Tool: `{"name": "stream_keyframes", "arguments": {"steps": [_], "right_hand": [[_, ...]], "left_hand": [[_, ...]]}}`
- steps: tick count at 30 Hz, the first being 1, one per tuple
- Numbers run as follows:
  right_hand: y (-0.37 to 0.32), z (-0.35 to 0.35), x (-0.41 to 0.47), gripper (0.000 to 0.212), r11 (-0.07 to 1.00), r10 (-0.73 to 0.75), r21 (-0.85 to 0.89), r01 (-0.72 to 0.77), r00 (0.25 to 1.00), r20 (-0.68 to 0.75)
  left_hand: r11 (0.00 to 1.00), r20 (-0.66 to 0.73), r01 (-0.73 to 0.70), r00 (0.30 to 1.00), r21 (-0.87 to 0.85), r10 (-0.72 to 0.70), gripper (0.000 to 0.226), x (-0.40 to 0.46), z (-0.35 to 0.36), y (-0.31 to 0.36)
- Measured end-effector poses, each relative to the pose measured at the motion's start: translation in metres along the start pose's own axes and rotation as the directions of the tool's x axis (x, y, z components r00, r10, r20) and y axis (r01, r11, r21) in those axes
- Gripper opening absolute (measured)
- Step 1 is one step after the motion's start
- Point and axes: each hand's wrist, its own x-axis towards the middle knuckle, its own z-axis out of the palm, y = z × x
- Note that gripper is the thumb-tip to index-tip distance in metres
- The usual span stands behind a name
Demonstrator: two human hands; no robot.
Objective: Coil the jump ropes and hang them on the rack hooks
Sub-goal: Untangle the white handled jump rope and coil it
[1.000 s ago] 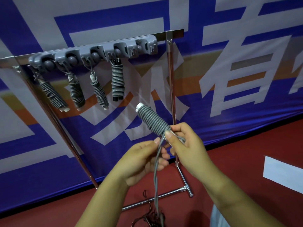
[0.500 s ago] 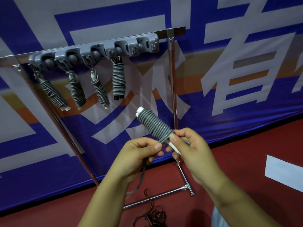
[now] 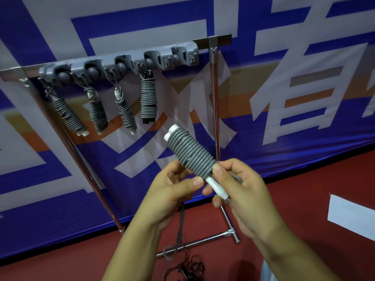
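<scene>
A grey jump rope [image 3: 190,152] is wound tightly round its two white handles, tilted up to the left in front of me. My right hand [image 3: 241,191] grips the lower end of the handles, thumb on the last coils. My left hand [image 3: 172,194] pinches the loose rope end, which hangs as a short loop [image 3: 178,238] below it. A grey hook rack [image 3: 121,64] on a metal bar carries several coiled ropes [image 3: 149,100]; its rightmost hook [image 3: 183,56] is bare.
The rack stands on chrome posts [image 3: 215,110] with a T-foot [image 3: 231,234] on the red floor. A dark tangle of rope [image 3: 192,266] lies on the floor below my hands. A blue and white banner hangs behind. A white sheet [image 3: 353,216] lies at the right.
The long rope tail that ran down to the floor has been wound onto the handles; only a short loop hangs from my left hand now. The bundle has stayed in place.
</scene>
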Motion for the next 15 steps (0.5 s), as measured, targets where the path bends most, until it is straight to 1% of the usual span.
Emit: {"name": "stream_keyframes", "arguments": {"steps": [2,3,6,8,9,10,11,12,13,14,15], "right_hand": [[-0.005,0.0,-0.001,0.03,0.996,0.053,0.07,-0.058,0.997,0.06],[-0.008,0.0,0.0,0.029,0.991,0.08,0.103,-0.09,0.992,0.095],[-0.011,-0.003,0.006,0.027,0.971,0.141,0.168,-0.167,0.977,0.159],[-0.008,-0.004,0.011,0.029,0.977,0.155,0.129,-0.171,0.98,0.127],[-0.003,-0.005,0.013,0.03,0.99,0.127,0.05,-0.132,0.989,0.079],[0.003,-0.007,0.014,0.031,0.995,0.062,-0.077,-0.06,0.998,0.022],[0.009,-0.009,0.014,0.029,0.973,-0.037,-0.228,0.03,0.999,-0.025],[0.014,-0.009,0.014,0.025,0.92,-0.156,-0.369,0.13,0.987,-0.043],[0.018,-0.01,0.013,0.021,0.846,-0.282,-0.477,0.238,0.959,-0.021],[0.021,-0.009,0.012,0.019,0.755,-0.395,-0.557,0.348,0.918,0.037],[0.025,-0.007,0.01,0.025,0.656,-0.481,-0.611,0.443,0.869,0.113]], "left_hand": [[0.997,0.027,-0.074,0.997,-0.014,0.075,0.043,-0.003,0.0,0.002],[0.995,0.011,-0.102,0.995,-0.009,0.102,0.044,-0.003,0.0,0.003],[0.989,-0.101,-0.143,0.984,0.045,0.147,0.053,-0.004,0.003,0.004],[0.981,-0.167,-0.163,0.97,0.102,0.178,0.043,-0.006,0.006,0.005],[0.979,-0.199,-0.163,0.962,0.125,0.186,0.038,-0.007,0.008,0.007],[0.977,-0.227,-0.156,0.956,0.144,0.187,0.038,-0.007,0.01,0.008],[0.975,-0.249,-0.146,0.95,0.17,0.186,0.037,-0.008,0.011,0.01],[0.97,-0.265,-0.133,0.946,0.202,0.185,0.035,-0.008,0.013,0.01],[0.965,-0.277,-0.121,0.943,0.233,0.185,0.032,-0.008,0.016,0.011],[0.961,-0.286,-0.111,0.941,0.252,0.184,0.027,-0.008,0.019,0.012],[0.961,-0.295,-0.105,0.938,0.254,0.181,0.02,-0.007,0.021,0.012]]}}
